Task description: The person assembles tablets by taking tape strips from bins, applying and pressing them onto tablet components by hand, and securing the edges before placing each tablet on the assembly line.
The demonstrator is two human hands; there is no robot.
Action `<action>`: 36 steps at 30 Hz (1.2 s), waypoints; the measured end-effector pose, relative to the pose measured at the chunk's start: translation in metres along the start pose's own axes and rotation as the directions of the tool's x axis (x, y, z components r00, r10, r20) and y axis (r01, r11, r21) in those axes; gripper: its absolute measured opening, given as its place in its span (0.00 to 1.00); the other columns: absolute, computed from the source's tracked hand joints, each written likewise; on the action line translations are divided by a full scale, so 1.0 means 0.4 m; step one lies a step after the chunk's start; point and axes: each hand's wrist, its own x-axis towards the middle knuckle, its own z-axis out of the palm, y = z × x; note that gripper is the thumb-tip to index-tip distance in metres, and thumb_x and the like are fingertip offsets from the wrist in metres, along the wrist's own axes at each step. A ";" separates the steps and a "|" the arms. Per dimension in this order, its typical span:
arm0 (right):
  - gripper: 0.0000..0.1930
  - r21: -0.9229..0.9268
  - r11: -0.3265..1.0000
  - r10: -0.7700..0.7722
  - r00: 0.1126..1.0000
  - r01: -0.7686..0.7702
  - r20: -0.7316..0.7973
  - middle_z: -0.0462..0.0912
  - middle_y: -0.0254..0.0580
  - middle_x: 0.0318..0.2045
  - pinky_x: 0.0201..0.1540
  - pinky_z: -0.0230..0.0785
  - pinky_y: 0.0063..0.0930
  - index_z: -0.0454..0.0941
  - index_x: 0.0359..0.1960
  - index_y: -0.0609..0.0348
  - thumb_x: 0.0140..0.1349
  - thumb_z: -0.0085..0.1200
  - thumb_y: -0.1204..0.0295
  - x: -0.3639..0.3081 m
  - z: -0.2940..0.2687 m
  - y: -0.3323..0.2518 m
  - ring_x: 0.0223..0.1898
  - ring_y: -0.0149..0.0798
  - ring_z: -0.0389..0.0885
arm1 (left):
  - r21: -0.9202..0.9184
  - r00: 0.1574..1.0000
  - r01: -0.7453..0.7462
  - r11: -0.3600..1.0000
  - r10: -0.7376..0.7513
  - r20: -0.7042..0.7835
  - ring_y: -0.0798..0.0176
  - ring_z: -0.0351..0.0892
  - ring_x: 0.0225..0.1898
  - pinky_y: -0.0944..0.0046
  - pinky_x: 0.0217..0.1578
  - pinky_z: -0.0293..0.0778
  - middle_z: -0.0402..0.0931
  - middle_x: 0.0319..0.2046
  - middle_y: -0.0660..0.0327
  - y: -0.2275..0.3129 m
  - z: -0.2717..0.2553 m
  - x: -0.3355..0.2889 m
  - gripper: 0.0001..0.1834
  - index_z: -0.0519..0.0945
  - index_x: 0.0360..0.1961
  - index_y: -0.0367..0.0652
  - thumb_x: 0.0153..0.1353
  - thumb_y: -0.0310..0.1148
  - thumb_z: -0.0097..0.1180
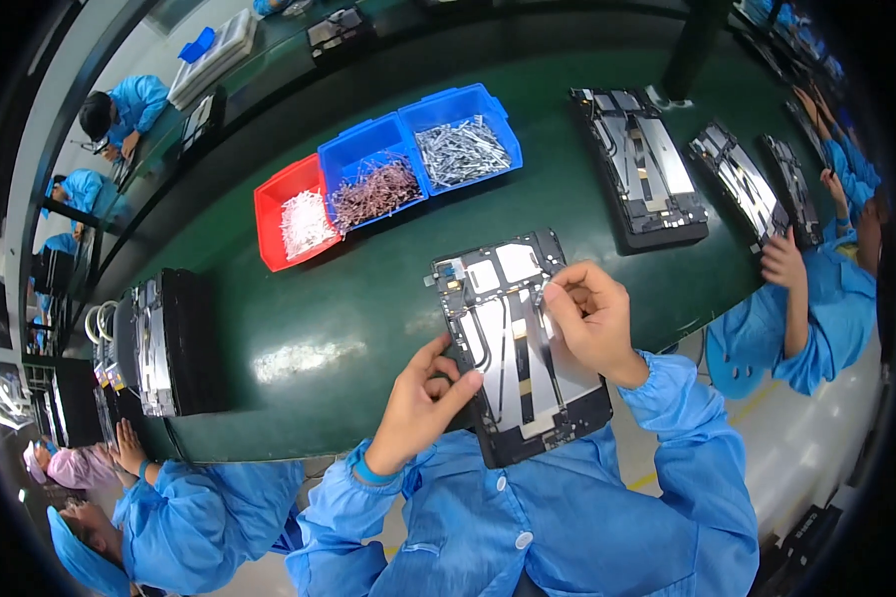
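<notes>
An opened tablet [533, 373] with black and silver insides rests at the bench's near edge, tilted a little. My left hand [426, 398] grips it by its left side, thumb on top and fingers curled at the edge. Above its upper right part my right hand [597, 316] is closed in a pinch, thumb and forefinger together. Whatever lies between those fingertips is too small to make out. Dark cables run lengthwise over the tablet's silver plates.
Beyond the tablet stand a red bin [266, 224] of white parts, a blue bin [343, 142] of brownish parts and another blue bin [508, 139] of grey parts. More opened tablets [657, 164] lie right; a stack [154, 343] stands left. Co-workers sit on both sides.
</notes>
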 end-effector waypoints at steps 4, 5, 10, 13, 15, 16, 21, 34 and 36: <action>0.03 0.197 0.980 0.048 0.997 -0.034 -0.068 0.78 0.32 0.22 0.20 0.60 0.13 0.73 0.35 0.66 0.64 0.54 0.79 -0.016 0.008 0.015 0.21 0.16 0.71 | -0.378 0.982 0.178 0.908 -0.141 0.124 0.73 0.79 0.31 0.73 0.26 0.74 0.80 0.38 0.59 0.044 0.059 0.039 0.26 0.71 0.56 0.31 0.64 0.38 0.61; 0.03 0.215 0.975 0.067 0.996 -0.052 -0.064 0.77 0.32 0.22 0.20 0.60 0.13 0.73 0.35 0.66 0.65 0.53 0.79 -0.021 0.009 0.012 0.20 0.17 0.71 | -0.345 0.977 0.203 0.916 -0.166 0.136 0.71 0.81 0.35 0.71 0.31 0.76 0.81 0.37 0.61 0.045 0.062 0.043 0.21 0.75 0.51 0.33 0.64 0.38 0.60; 0.03 0.282 0.959 0.063 0.987 -0.020 -0.145 0.76 0.34 0.19 0.17 0.59 0.16 0.71 0.35 0.65 0.67 0.51 0.79 -0.024 0.014 -0.002 0.16 0.21 0.70 | -0.520 0.998 0.022 0.854 -0.050 -0.040 0.69 0.81 0.34 0.69 0.34 0.77 0.81 0.36 0.60 0.013 0.110 0.047 0.17 0.79 0.45 0.33 0.63 0.37 0.60; 0.03 0.282 0.959 0.069 0.990 -0.032 -0.123 0.76 0.34 0.18 0.17 0.58 0.16 0.71 0.35 0.65 0.67 0.51 0.78 -0.026 0.022 -0.005 0.15 0.22 0.69 | -0.537 0.998 0.039 0.843 -0.055 -0.015 0.69 0.81 0.33 0.68 0.34 0.77 0.82 0.36 0.59 0.008 0.092 0.051 0.16 0.79 0.45 0.33 0.62 0.36 0.61; 0.03 0.296 0.953 0.097 0.993 -0.071 -0.074 0.76 0.35 0.18 0.16 0.58 0.16 0.71 0.35 0.65 0.67 0.51 0.78 -0.018 0.021 -0.021 0.15 0.22 0.69 | -0.548 0.984 0.176 0.818 -0.130 0.123 0.68 0.81 0.33 0.67 0.34 0.77 0.82 0.36 0.58 0.016 0.070 0.053 0.15 0.79 0.45 0.33 0.62 0.33 0.61; 0.04 0.310 0.944 0.130 0.991 -0.114 -0.031 0.76 0.35 0.18 0.16 0.57 0.16 0.71 0.35 0.65 0.67 0.52 0.77 -0.012 0.020 -0.026 0.15 0.22 0.69 | -0.542 0.985 0.172 0.823 -0.125 0.122 0.68 0.81 0.33 0.67 0.34 0.77 0.82 0.36 0.58 0.023 0.059 0.048 0.15 0.79 0.45 0.33 0.62 0.33 0.61; 0.05 0.272 0.960 0.036 0.994 -0.062 0.100 0.83 0.41 0.28 0.18 0.60 0.12 0.76 0.36 0.66 0.65 0.56 0.76 0.069 -0.010 -0.137 0.17 0.18 0.70 | -0.307 0.899 -0.404 0.862 0.313 -0.305 0.72 0.76 0.27 0.70 0.30 0.74 0.80 0.27 0.64 0.073 0.015 -0.001 0.07 0.81 0.35 0.36 0.60 0.29 0.62; 0.02 0.496 0.847 -0.144 0.818 -0.189 0.558 0.72 0.37 0.38 0.44 0.67 0.24 0.73 0.33 0.64 0.64 0.52 0.79 0.101 0.159 -0.319 0.39 0.27 0.72 | 0.804 0.003 -0.587 0.101 0.993 -0.122 0.56 0.82 0.22 0.63 0.23 0.78 0.80 0.24 0.58 0.035 -0.007 0.097 0.09 0.82 0.31 0.36 0.45 0.20 0.62; 0.02 0.506 0.850 -0.182 0.819 -0.148 0.545 0.72 0.37 0.38 0.44 0.66 0.23 0.73 0.33 0.64 0.64 0.52 0.78 0.100 0.168 -0.317 0.40 0.27 0.71 | 0.809 0.007 -0.574 0.122 0.990 -0.144 0.57 0.82 0.22 0.63 0.24 0.78 0.80 0.24 0.58 0.033 -0.004 0.095 0.10 0.82 0.32 0.36 0.45 0.20 0.61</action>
